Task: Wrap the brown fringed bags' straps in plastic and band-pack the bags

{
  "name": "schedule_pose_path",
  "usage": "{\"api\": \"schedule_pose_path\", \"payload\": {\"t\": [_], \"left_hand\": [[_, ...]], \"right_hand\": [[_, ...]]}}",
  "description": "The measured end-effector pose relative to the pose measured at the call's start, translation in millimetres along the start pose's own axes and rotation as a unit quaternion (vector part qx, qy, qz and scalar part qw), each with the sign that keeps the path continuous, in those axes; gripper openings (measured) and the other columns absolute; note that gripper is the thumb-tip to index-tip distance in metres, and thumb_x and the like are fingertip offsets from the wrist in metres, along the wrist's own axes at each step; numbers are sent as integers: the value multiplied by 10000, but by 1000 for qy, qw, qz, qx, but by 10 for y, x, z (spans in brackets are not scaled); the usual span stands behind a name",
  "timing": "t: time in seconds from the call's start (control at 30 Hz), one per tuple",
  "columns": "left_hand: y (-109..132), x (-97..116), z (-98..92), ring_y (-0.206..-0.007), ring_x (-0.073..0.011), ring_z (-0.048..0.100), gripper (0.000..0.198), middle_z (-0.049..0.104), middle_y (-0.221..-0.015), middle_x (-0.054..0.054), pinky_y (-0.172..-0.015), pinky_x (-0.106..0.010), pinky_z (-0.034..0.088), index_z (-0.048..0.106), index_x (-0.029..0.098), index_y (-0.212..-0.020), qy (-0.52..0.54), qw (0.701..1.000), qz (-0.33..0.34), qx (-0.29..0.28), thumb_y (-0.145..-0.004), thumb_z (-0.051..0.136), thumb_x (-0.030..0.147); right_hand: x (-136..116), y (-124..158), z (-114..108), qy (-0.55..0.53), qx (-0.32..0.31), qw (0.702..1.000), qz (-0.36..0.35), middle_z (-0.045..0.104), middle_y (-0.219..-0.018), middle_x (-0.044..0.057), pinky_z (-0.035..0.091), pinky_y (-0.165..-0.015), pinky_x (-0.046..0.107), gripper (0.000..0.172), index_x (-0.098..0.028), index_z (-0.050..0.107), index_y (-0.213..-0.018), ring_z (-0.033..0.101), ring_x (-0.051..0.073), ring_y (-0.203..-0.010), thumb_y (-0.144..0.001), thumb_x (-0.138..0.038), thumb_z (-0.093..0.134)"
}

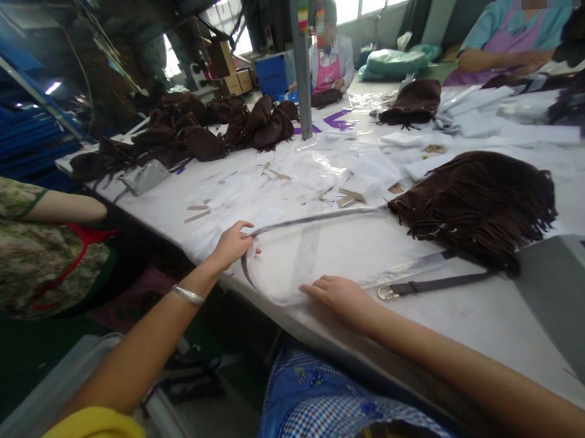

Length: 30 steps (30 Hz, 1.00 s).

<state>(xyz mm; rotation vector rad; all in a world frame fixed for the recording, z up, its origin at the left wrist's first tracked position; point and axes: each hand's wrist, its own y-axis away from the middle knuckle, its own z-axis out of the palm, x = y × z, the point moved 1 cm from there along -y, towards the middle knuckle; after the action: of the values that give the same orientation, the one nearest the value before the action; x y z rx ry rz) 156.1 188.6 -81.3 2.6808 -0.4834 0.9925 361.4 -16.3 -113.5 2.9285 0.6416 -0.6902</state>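
Note:
A dark brown fringed bag [476,206] lies on the white table [479,313], its long strap [322,218] looping out to the left, wrapped in clear film. My left hand [231,244] pinches the far end of that strap loop, fingers closed on it. My right hand [341,298] lies flat on the table, fingers stretched out, pressing the near side of the wrapped strap next to a metal buckle [388,293]. A silver bangle [188,295] is on my left wrist.
Several brown bags are piled [206,128] at the table's far left. White paper and card scraps [319,177] litter the middle. A grey post [301,58] stands behind. A person sits close on my left [28,237]; two others work across the table. A grey bin [574,313] stands at right.

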Motion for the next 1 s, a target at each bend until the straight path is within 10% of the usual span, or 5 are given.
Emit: {"api": "schedule_pose_path", "payload": {"t": [0.27,0.53,0.67,0.77,1.0], "left_hand": [[-163,-4,7,-951,-245,714,585,707,-1147,-107,-790,-306,544,495,202,-1374,-164,984,34,60,-799,492,96],[-156,90,178,-1124,-290,642,533,647,-1299,-95,-919,-385,513,592,253,-1313,-299,948,95,50,-815,515,80],[42,149,92,-1225,-304,574,459,450,-1506,-115,-966,-418,500,524,222,-1378,-310,937,136,90,-923,516,281],[367,202,145,-1254,-257,550,381,584,-1372,-103,-1045,-390,453,603,197,-1274,-265,922,253,126,-989,437,387],[931,67,848,-1068,-215,668,326,712,-1178,-84,-982,-373,515,627,214,-1259,-173,821,543,-27,-978,498,316]], "right_hand": [[88,192,-314,-427,4,895,132,644,-752,-17,462,-551,227,586,-271,222,-1542,546,106,-532,-986,-293,405],[53,229,-148,-115,-15,970,215,702,-759,86,444,-635,265,499,-192,550,-1373,623,177,-639,-884,-175,449],[8,242,-246,-207,-96,945,234,697,-792,72,444,-529,234,528,-227,517,-1382,599,140,-523,-862,-162,448],[71,230,-315,-305,-127,907,261,657,-727,27,428,-451,205,569,-249,475,-1411,563,118,-470,-849,-161,464],[176,151,-368,-347,-112,912,187,682,-731,-1,477,-554,220,509,-231,483,-1419,577,104,-510,-913,-272,514]]}}
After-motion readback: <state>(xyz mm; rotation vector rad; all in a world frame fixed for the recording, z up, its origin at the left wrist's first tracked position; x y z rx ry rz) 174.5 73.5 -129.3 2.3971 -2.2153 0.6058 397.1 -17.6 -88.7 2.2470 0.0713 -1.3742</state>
